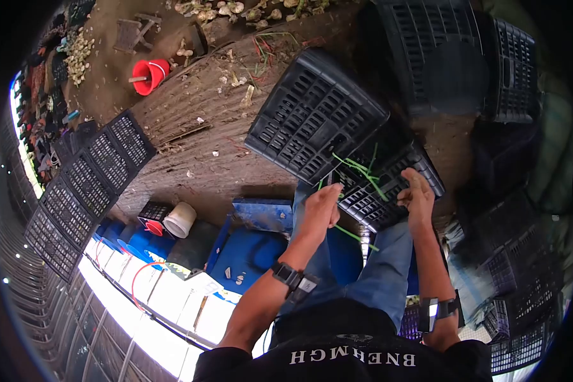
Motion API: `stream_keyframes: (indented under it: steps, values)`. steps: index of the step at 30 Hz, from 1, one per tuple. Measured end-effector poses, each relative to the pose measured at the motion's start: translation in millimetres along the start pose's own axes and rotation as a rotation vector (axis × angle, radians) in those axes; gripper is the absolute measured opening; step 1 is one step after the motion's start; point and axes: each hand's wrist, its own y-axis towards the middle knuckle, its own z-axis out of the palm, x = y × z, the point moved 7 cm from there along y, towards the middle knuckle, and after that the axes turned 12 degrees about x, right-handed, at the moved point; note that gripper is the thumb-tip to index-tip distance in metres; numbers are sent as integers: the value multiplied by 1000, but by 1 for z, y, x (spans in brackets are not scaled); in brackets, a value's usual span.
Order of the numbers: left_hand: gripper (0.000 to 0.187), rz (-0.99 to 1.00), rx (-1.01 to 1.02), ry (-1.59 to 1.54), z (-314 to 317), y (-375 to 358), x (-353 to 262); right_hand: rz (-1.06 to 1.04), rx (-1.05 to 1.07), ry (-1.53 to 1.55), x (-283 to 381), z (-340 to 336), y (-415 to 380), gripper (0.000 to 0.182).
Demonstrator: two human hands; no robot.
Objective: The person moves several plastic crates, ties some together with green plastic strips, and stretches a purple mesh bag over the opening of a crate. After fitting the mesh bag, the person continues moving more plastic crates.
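Observation:
My left hand [323,205] is closed at the near side of a black plastic crate [318,118]. Green strips stick out around its fingers, and a thin dark piece rises from the grip; I cannot make out what that piece is. My right hand [418,197] is over the crate's right part, fingers bent and apart, with nothing visible in them. Between the hands, several green strips [363,170] lie loose across the dark slatted plastic. Another green strip [363,239] hangs lower, near my knees.
Stacked black crates [436,51] stand at the upper right. More crates [89,184] line the left. A red bucket [148,76] stands on the dirt floor, with pale bulbs [216,9] beyond. Blue containers [245,254] and a white bucket [180,219] are at my left.

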Motion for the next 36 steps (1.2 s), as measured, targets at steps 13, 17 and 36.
stream_keyframes:
  steps: [13,17,36]
  values:
    - [22,289,-12,-370,34,35,-81,17,71,-230,-29,-23,-13,31]
    - [27,848,-191,-104,-39,-81,-237,-334,-201,-590,23,-62,-6,26]
    - [80,521,-381,1183,-20,120,-262,385,-63,34,-100,-170,90,60]
